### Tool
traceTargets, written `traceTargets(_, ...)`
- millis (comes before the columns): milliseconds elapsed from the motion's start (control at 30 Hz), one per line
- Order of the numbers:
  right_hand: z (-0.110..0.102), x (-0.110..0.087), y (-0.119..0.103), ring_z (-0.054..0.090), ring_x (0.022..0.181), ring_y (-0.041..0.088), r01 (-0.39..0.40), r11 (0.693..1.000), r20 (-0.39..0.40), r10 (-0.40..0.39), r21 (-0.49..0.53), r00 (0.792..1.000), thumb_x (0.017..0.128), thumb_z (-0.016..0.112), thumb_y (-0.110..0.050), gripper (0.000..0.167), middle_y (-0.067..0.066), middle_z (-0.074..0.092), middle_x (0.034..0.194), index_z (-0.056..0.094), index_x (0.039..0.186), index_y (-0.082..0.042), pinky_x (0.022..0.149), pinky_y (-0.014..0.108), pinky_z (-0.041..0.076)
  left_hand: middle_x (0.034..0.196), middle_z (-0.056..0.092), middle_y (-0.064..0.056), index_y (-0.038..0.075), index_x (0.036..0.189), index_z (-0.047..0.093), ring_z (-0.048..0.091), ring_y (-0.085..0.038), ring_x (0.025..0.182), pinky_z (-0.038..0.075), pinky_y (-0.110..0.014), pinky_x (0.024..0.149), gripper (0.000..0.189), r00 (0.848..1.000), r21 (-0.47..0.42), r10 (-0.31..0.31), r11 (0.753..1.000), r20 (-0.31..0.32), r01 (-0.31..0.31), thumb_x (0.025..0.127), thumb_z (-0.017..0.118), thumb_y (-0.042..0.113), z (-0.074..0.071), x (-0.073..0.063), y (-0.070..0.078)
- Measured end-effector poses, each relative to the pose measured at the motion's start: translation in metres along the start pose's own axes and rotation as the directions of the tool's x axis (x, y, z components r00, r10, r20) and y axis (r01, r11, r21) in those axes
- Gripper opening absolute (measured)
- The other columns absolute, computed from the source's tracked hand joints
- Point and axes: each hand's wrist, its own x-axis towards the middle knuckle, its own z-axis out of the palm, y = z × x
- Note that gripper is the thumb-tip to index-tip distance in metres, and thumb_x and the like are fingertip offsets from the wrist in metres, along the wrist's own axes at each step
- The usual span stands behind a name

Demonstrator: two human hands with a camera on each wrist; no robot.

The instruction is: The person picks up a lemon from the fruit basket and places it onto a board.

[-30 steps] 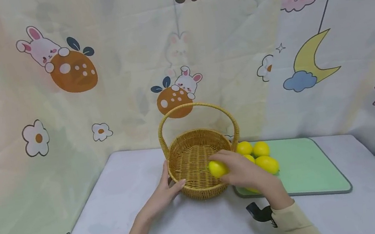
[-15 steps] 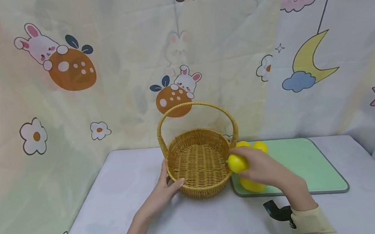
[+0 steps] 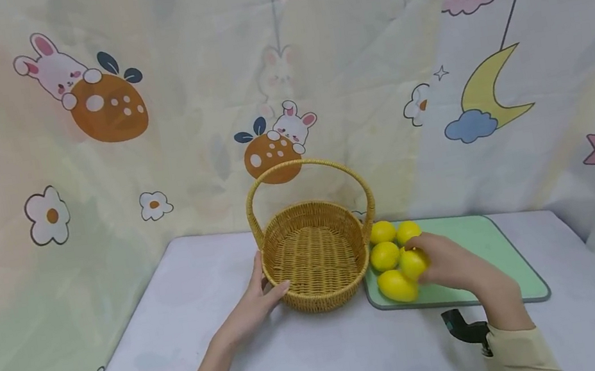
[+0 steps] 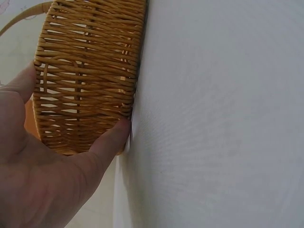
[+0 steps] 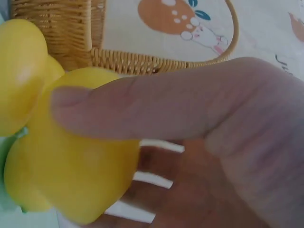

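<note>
A round wicker basket (image 3: 315, 260) with a tall arched handle stands on the table, nothing inside it. My left hand (image 3: 254, 299) holds its left side; in the left wrist view the thumb lies at the rim and a finger reaches along the wall near the base (image 4: 90, 85). To the right of the basket, my right hand (image 3: 450, 262) pinches a lemon (image 3: 413, 263) between thumb and fingers, over the green board. Several other yellow lemons (image 3: 381, 232) lie beside it on the board's left end. The right wrist view shows the thumb across the held lemon (image 5: 85, 166).
The green cutting board (image 3: 482, 247) with a grey edge lies on the white-covered table (image 3: 325, 362), close against the basket's right side. Behind the table hangs a printed cloth (image 3: 190, 98) with cartoon rabbits. A black wrist camera (image 3: 466, 329) sits on the right sleeve.
My right hand, with a lemon in its fingers, has moved right from over the basket to the lemons on the board. My left hand stays on the basket; the view shifts slightly.
</note>
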Motion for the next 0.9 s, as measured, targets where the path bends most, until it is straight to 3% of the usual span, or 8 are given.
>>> traceTargets(367,0.002,-0.004,0.017,0.052,0.086,0.024,-0.093,0.995,0.072,0.094,-0.020,0.993,0.065,0.076,-0.001,0.058,0.013,0.062,0.109,0.063,0.121,0.003,0.072,0.037,0.048,0.167,-0.012,0.005,0.044,0.153,-0.020,0.002,-0.026,0.156,0.015,-0.056,0.123,0.099,1.000,-0.009,0.013,1.000,0.006,-0.013,0.095,0.061,0.050,0.000,0.001,-0.001)
traceTargets(900,0.016,0.002,0.035,0.056,0.097,0.028,-0.139,0.990,0.086,0.139,0.000,0.987,0.065,0.082,-0.001,0.060,0.018,0.066,0.118,0.063,0.122,0.005,0.092,0.054,0.050,0.167,-0.013,0.005,0.046,0.153,-0.019,0.001,-0.029,0.156,0.014,-0.058,0.123,0.095,1.000,-0.001,0.020,1.000,0.012,-0.020,0.098,0.059,0.045,-0.001,0.002,-0.001)
